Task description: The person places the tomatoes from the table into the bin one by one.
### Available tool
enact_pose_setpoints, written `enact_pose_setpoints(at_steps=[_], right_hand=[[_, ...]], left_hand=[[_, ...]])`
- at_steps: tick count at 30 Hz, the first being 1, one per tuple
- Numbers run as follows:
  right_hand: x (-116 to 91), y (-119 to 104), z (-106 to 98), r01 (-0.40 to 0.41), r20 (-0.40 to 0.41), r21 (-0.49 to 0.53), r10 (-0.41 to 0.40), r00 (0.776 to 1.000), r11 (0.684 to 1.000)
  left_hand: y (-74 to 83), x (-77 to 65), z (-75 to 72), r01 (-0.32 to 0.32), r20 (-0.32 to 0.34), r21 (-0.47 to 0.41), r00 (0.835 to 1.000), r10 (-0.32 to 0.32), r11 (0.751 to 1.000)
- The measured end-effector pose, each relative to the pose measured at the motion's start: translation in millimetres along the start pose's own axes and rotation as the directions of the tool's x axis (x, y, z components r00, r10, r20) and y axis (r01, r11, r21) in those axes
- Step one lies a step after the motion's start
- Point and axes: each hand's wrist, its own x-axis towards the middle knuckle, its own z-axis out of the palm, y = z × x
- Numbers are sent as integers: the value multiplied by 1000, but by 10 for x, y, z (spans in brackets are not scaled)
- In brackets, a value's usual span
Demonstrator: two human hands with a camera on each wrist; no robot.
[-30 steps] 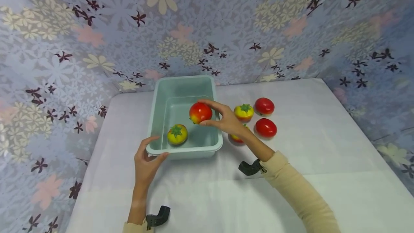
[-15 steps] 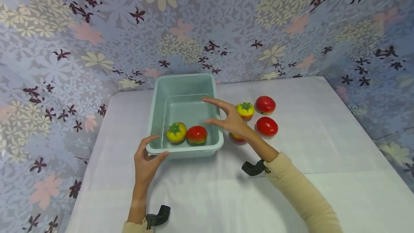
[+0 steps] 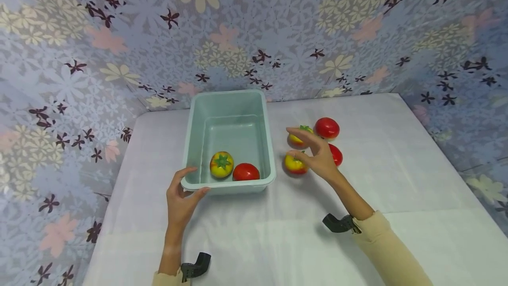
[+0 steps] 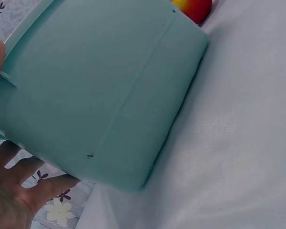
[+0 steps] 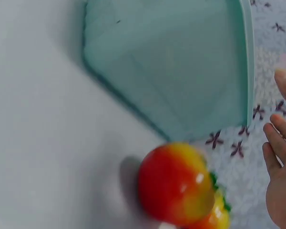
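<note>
A pale green plastic bin (image 3: 228,186) stands at the table's back left. My left hand (image 3: 182,203) grips its front left corner, thumb in front and fingers at the side. Inside lie a yellow tomato (image 3: 221,164) with a green leafy top and a red tomato (image 3: 246,172), near the front wall. My right hand (image 3: 319,157), thumb and fingers spread apart, hovers over the tomatoes right of the bin, holding nothing. Nearest it is a yellow-and-red tomato (image 3: 296,167), also large in the right wrist view. Behind that, another yellow tomato (image 3: 295,141) is partly covered by the fingers.
Two more red tomatoes lie farther right: one at the back (image 3: 327,128) and one partly hidden behind the right hand (image 3: 337,155). A white cloth (image 3: 270,242) covers the table. Flower-patterned fabric (image 3: 246,34) rises behind it.
My right hand lowered a red tomato into the bin, let go of it, and moved right over the outside tomatoes. The tomatoes in the bin shifted slightly. My left hand stays on the corner.
</note>
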Motion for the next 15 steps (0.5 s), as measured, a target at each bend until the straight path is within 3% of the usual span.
enact_pose_setpoints(at_steps=[8,15], right_hand=[[-313,113,-130,-152,-60,-72,148,987,986],[-434,138,-121,-173,-97,-56,167,981,983]], left_hand=[[0,-43,50,9,13,-25,1000,-8,1000],[11,-15,28,17,25,-13,1000,-17,1000]])
